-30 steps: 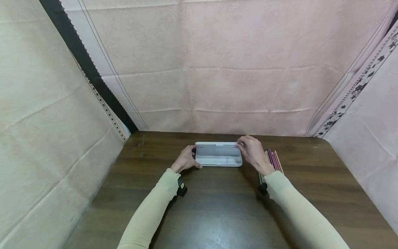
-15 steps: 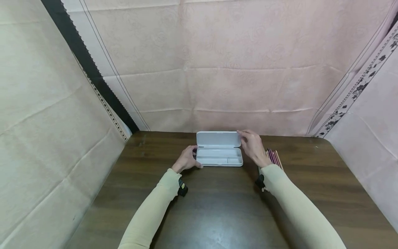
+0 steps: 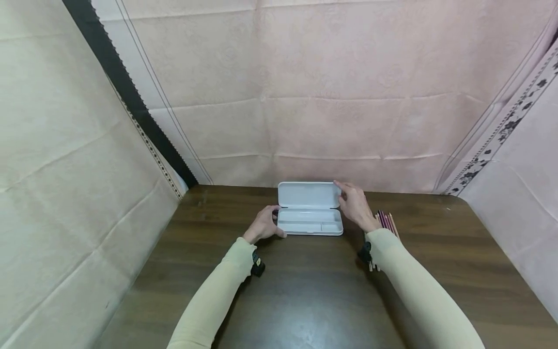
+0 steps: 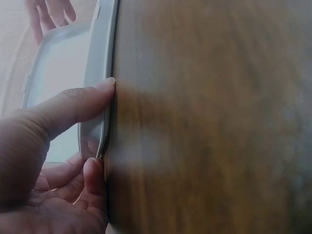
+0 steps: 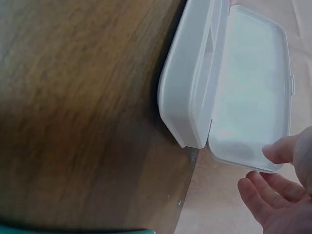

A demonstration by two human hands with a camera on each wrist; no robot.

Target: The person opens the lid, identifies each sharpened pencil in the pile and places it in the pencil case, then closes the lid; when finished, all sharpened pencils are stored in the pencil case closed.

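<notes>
And the lid [image 3: 308,195] is back! A second ago it looked squat above the tray of the white case [image 3: 305,226]; now its whole pale inner face shows, leaning away behind the tray. Half a second ago it was already most of the way there, so that last stretch brings only a slight change. The right hand [image 3: 354,206] has travelled back with it, up to the lid's far right corner.

Over to the fingers. On the right, a narrow pinch: the right-hand camera has the thumb [image 5: 280,150] on the lid's inner face, the other fingers [image 5: 270,192] bent round behind its end, the lid's corner between them. In the head view the index finger reaches along to the top corner.

The left hand [image 3: 264,224] has barely budged, holding the left end of the case. Its thumb lies on the front edge, the other fingers round the end; a firm hold, the gap just the case itself.

The case sits toward the far side of the table [image 3: 305,286], before the pale cloth [image 3: 322,126]. Inside, long compartments, a small divider toward the right in the front one. And just right of the case, a bunch of pencils [image 3: 385,221] lies partly hidden under the right wrist, both ends poking out.
</notes>
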